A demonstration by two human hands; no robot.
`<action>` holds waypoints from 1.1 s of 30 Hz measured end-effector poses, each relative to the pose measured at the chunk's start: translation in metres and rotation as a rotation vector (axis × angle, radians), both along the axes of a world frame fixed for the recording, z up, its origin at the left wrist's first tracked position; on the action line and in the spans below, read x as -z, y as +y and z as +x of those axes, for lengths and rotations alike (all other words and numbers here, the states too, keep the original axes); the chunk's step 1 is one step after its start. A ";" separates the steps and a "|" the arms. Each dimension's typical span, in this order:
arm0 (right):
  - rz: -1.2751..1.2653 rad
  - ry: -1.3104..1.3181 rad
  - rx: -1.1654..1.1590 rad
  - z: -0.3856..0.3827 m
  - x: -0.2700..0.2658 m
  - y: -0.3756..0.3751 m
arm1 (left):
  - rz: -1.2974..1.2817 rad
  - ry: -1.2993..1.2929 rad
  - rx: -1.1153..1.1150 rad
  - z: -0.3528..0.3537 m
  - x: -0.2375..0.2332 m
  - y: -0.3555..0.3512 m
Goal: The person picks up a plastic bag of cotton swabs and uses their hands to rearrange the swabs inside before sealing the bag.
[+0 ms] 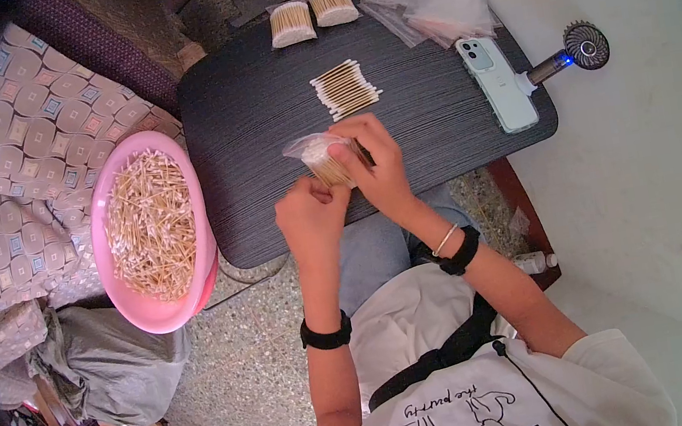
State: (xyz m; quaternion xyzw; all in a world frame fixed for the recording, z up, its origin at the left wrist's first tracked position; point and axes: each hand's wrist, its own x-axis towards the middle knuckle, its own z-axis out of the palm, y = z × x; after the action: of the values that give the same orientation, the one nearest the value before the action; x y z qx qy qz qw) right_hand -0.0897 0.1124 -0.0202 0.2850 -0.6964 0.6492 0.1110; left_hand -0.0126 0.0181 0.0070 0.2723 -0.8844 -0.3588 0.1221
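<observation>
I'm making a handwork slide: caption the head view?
Right hand holding bagged cotton swabs, left hand against them, over a dark table; pink tub of loose swabs alongside.

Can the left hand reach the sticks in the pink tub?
Probably yes: the tub is on that side, nothing between, though the left hand looks busy at the small bag.

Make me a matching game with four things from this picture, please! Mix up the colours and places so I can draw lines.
Things
1. basin
2. phone
3. swab bag
4. little fan

Clues
A. is touched by the left hand and right hand
B. has a glowing blue light
C. is pink, with loose swabs inside
D. lies on the dark table

Right pairs: 1-C, 2-D, 3-A, 4-B
</observation>
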 end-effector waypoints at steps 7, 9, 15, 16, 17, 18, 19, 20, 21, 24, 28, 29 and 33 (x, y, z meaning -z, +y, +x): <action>-0.035 -0.153 0.037 -0.003 0.008 -0.002 | -0.201 0.026 0.152 0.010 -0.003 0.010; -0.034 -0.134 0.035 -0.004 0.010 -0.001 | -0.048 0.054 0.206 0.014 0.002 0.003; -0.014 -0.190 -0.003 -0.003 0.006 0.001 | 0.451 0.347 0.191 0.008 0.016 -0.020; -0.030 -0.194 -0.011 -0.003 0.006 0.001 | 0.527 0.384 0.180 0.005 0.015 -0.019; -0.045 -0.198 -0.018 -0.003 0.006 0.000 | 0.579 0.351 0.222 0.002 0.016 -0.019; -0.060 -0.202 -0.025 -0.003 0.008 0.000 | 0.632 0.317 0.264 0.001 0.018 -0.019; -0.088 -0.207 -0.019 -0.004 0.009 0.000 | 0.683 0.282 0.306 -0.001 0.020 -0.020; -0.116 -0.213 -0.012 -0.006 0.011 0.000 | 0.726 0.274 0.317 -0.001 0.022 -0.022; -0.145 -0.220 -0.003 -0.007 0.011 0.000 | 0.770 0.265 0.329 -0.002 0.023 -0.025; -0.038 -0.195 -0.015 -0.005 0.013 0.001 | 0.843 0.242 0.340 0.000 0.026 -0.033; -0.209 -0.313 -0.056 -0.006 0.017 -0.003 | 0.765 0.232 0.410 0.001 0.022 -0.042; -0.212 -0.322 -0.063 -0.006 0.018 -0.003 | 0.826 0.269 0.339 0.000 0.022 -0.042; -0.175 -0.307 -0.169 -0.004 0.015 -0.002 | 1.034 0.399 0.189 -0.012 0.024 -0.032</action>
State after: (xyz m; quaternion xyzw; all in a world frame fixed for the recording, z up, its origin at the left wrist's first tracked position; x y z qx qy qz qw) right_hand -0.0939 0.1101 -0.0348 0.2294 -0.6195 0.7503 -0.0273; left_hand -0.0246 -0.0138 -0.0172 0.1431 -0.5736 -0.7997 0.1048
